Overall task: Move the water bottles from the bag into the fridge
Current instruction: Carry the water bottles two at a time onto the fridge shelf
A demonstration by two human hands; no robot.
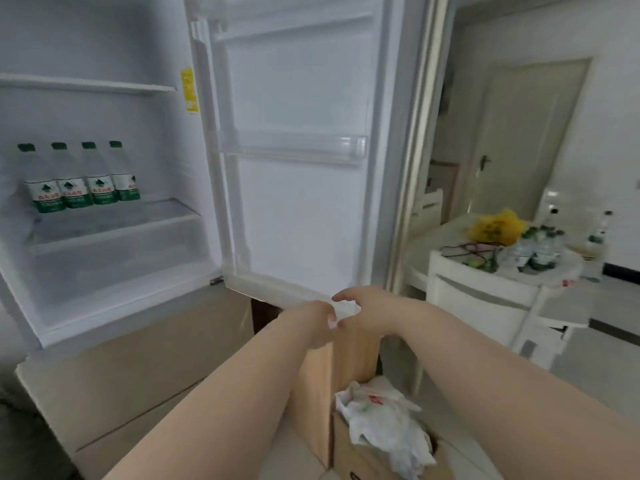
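Several water bottles [79, 178] with green caps and green-white labels stand in a row on a shelf inside the open fridge [104, 237], at the left. My left hand [311, 323] and my right hand [370, 311] are stretched forward side by side just below the bottom edge of the fridge door [298, 168]. Both have loosely curved fingers and hold nothing. Under my arms, a crumpled white plastic bag [381, 420] lies in a cardboard box [318, 382]. I see no bottle in it.
The fridge's upper shelf [86, 84] and its door rack [294, 147] hold nothing. At the right, a white table [485, 292] carries a yellow bag [495, 226] and more bottles [540, 247]. Behind the table is a closed room door [519, 140].
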